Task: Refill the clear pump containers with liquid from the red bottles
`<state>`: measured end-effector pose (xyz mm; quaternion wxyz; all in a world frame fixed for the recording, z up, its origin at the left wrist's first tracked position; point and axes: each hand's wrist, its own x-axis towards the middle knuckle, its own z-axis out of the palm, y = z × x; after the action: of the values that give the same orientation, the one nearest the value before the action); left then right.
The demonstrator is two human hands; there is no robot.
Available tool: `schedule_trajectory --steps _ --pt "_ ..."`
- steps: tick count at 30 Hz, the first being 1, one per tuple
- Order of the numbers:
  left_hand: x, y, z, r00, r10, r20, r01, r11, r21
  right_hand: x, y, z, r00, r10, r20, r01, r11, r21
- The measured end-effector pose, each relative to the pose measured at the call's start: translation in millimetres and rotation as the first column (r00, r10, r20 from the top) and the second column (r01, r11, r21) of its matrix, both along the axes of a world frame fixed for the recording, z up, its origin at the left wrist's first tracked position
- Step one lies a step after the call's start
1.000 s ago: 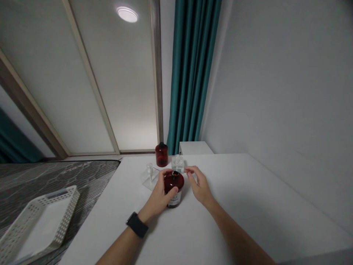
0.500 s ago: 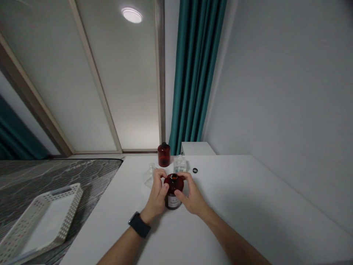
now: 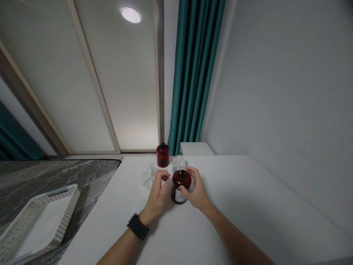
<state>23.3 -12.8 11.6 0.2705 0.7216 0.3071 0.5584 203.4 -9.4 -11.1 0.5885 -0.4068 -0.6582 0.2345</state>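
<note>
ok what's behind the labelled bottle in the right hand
Just behind the labelled bottle is a clear object; the bottle covers its lower part, so its full shape can't be seen. Farther back, to the left, stands another dark red bottle.

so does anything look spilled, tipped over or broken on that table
Nothing stands out. The front brown bottle, held by the right hand, and the back brown bottle both look upright, and no spill shows on the white table. The clear objects are too faint to check for damage.
</note>
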Motion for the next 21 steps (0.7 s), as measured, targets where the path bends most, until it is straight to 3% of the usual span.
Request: schedule_trajectory --steps 10,21 --pt "3 -1 1.4 0.999 -0.017 -0.046 0.014 0.998 -0.061 49 33 -8.0 0.984 -0.173 -0.036 0.171 0.984 -0.049" --pt "6 -4 6.1 0.998 -0.004 -0.069 -0.002 0.995 -0.095 54 34 -7.5 0.983 -0.185 -0.015 0.184 0.981 -0.054"
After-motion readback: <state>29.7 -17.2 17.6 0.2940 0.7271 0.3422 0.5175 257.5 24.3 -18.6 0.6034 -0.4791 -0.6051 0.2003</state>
